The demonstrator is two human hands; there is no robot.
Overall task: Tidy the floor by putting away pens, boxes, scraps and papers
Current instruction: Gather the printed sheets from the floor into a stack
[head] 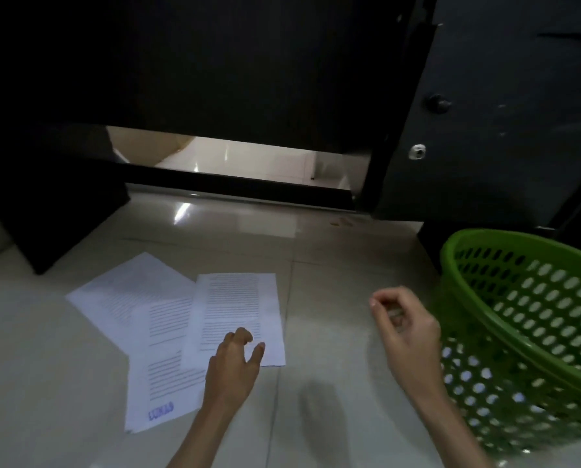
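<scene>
From my remote seat I count 3 printed papers fanned out and overlapping on the pale tiled floor, 1 green perforated basket at the right, and 2 bare hands. The top sheet lies face up; the lowest sheet carries a blue stamp near its bottom edge. My left hand is over the top sheet's near corner, its fingers curled down toward the page with the thumb spread; I cannot tell whether they touch or grasp the paper. My right hand hovers between the papers and the basket, just beside the basket's rim, fingers loosely curled; whether they hold some small thing I cannot tell, as the hand is blurred. Dark furniture stands behind, its base raised off the floor.
</scene>
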